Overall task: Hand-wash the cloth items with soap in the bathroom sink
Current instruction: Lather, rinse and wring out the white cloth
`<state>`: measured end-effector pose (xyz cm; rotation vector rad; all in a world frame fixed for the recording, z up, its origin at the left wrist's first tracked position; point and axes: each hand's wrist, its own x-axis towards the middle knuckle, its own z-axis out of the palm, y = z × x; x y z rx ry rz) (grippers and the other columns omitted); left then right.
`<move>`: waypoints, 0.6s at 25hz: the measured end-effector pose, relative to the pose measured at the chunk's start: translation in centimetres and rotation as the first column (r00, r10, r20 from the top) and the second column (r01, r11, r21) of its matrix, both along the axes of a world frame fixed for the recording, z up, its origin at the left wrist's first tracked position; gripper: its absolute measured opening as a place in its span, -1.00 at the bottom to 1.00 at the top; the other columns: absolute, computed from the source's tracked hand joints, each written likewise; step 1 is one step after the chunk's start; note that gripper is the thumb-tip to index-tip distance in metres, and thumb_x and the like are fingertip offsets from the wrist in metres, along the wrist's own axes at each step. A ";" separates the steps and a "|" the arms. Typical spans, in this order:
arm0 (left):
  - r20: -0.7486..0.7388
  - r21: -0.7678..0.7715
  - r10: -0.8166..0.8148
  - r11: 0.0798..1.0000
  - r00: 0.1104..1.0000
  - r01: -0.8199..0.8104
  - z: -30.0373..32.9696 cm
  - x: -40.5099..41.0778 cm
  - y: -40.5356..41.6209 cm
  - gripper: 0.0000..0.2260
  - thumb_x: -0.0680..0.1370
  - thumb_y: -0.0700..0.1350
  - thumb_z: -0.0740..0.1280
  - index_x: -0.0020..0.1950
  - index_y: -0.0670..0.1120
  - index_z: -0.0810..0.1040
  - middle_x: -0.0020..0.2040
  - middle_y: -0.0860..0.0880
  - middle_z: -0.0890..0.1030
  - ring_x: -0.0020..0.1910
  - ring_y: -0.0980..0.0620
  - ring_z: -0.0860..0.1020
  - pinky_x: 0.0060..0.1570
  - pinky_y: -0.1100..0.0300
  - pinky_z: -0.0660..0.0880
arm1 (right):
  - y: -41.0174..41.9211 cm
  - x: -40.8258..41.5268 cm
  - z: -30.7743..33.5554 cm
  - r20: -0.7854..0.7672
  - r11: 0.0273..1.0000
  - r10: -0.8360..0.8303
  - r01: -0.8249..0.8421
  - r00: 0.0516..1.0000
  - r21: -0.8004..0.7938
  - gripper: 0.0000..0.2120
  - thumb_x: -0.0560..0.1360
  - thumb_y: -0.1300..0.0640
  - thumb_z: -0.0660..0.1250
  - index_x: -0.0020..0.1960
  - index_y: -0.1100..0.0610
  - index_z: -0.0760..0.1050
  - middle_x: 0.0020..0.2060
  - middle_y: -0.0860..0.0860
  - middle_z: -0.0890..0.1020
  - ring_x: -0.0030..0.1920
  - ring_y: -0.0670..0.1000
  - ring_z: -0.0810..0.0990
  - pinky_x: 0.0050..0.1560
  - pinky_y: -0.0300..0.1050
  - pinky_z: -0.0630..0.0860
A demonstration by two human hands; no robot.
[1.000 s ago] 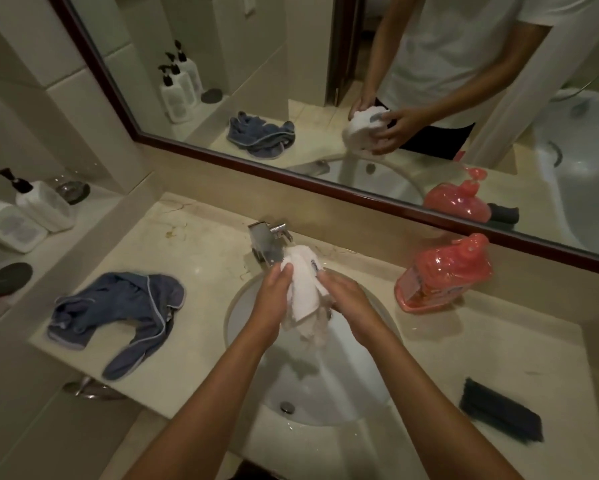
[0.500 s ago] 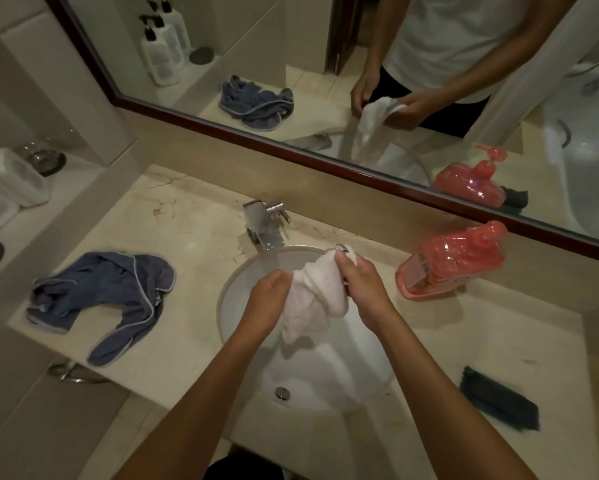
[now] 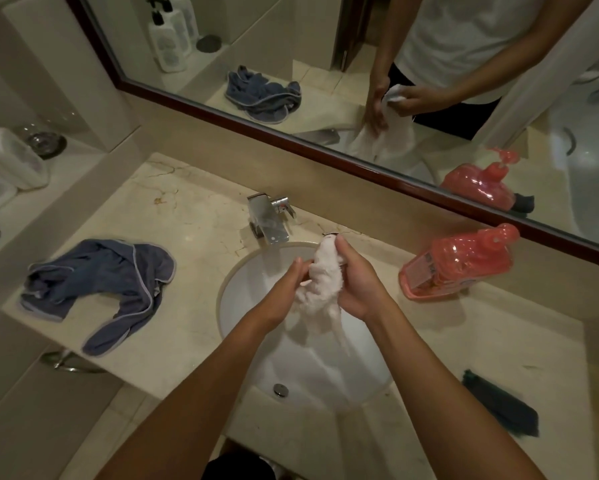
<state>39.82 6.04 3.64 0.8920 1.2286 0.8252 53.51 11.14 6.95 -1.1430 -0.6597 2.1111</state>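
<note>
White cloth (image 3: 320, 284): is being held above the sink basin (image 3: 242, 306), at the 12 o'clock part of the bowl; its lower end is hanging down into the basin.
Right hand (image 3: 358, 284): is being kept wrapped around the upper part of the white cloth, with fingers and thumb curled round the bunched fabric.
Left hand (image 3: 286, 289): is being pressed against the 9 o'clock side of the white cloth; the fingers are being held fairly straight against the fabric, so no clenched grip is being shown.
Faucet (image 3: 270, 220): is being seen at 12 o'clock of the basin, on the marble countertop (image 3: 201, 216); whether water is running cannot be told.
Drain (image 3: 280, 390): is being seen at the 6 o'clock part of the bowl.
Blue garment (image 3: 100, 287): is lying crumpled on the countertop at 9 o'clock of the basin, well apart from it.
Pink soap bottle (image 3: 459, 263): is lying on its side on the countertop at 3 o'clock of the hands, pump end pointing toward the mirror (image 3: 291, 46).
Dark folded cloth (image 3: 502, 405): is lying on the countertop at 4 o'clock of the basin.
White pump bottles (image 3: 3, 168): are being stored on the side ledge at 9 o'clock, beside a glass dish (image 3: 45, 140).
</note>
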 end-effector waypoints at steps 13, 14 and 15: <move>0.169 -0.352 0.424 0.869 0.890 -0.347 -9.9 -4.2 -0.1 -0.60 0.69 0.09 0.19 0.35 -0.15 0.56 0.16 -0.17 0.70 0.16 -0.15 0.67 0.25 -0.07 0.55 | 5.0 -2.2 -10.7 0.728 0.973 -0.148 -0.033 0.669 0.229 -0.73 0.44 -0.02 0.32 -0.32 0.13 0.56 -0.30 0.01 0.61 -0.22 0.07 0.54 -0.12 0.00 0.48; 0.176 -0.392 0.483 0.834 0.858 -0.389 -10.6 -4.4 0.3 -0.59 0.69 0.09 0.18 0.36 -0.16 0.56 0.16 -0.17 0.70 0.15 -0.16 0.67 0.21 -0.04 0.56 | 5.6 -2.9 -11.0 0.722 0.957 -0.194 -0.033 0.664 0.287 -0.79 0.49 0.03 0.34 -0.22 0.11 0.64 -0.23 -0.03 0.65 -0.15 0.06 0.59 -0.04 0.00 0.52; 0.178 -0.427 0.536 0.798 0.825 -0.427 -11.0 -4.4 0.8 -0.58 0.69 0.10 0.19 0.36 -0.17 0.55 0.17 -0.18 0.69 0.16 -0.16 0.66 0.19 -0.03 0.57 | 6.2 -3.6 -11.2 0.704 0.942 -0.218 -0.043 0.676 0.334 -0.84 0.53 0.07 0.35 -0.05 0.09 0.69 -0.13 -0.08 0.67 -0.05 0.03 0.64 0.05 0.00 0.58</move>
